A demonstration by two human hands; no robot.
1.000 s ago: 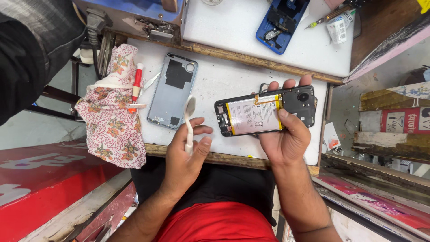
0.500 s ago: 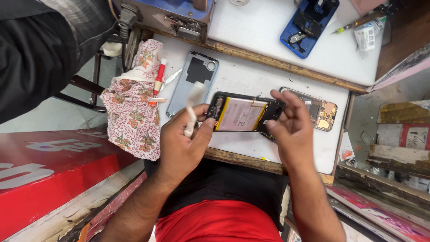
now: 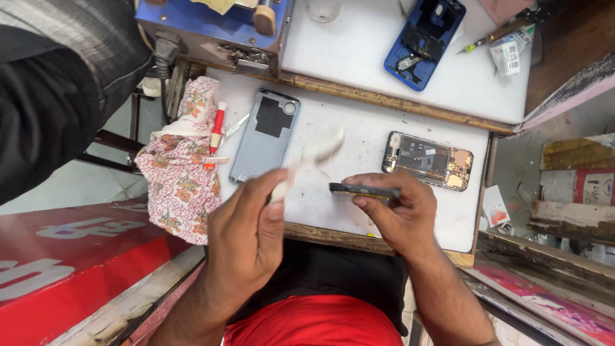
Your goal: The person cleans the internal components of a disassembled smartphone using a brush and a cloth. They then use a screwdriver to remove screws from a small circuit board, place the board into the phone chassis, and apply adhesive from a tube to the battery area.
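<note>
We now grip the phone screen (image 3: 365,189) edge-on in our right hand (image 3: 397,214), lifted off the frame (image 3: 428,161) lying beyond, while our left hand (image 3: 246,234) clasps a white tool (image 3: 307,160).

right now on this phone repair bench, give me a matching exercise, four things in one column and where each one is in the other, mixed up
Things:
1. white plastic tool
2. grey back cover
3. blue phone
4. thin dark phone part

Places:
A. on the far white board, opened up
B. pinched edge-on in the right hand
C. flat on the near white board, beside the flowered cloth
D. gripped in the left hand, blurred

Pairs: 1-D, 2-C, 3-A, 4-B
</note>
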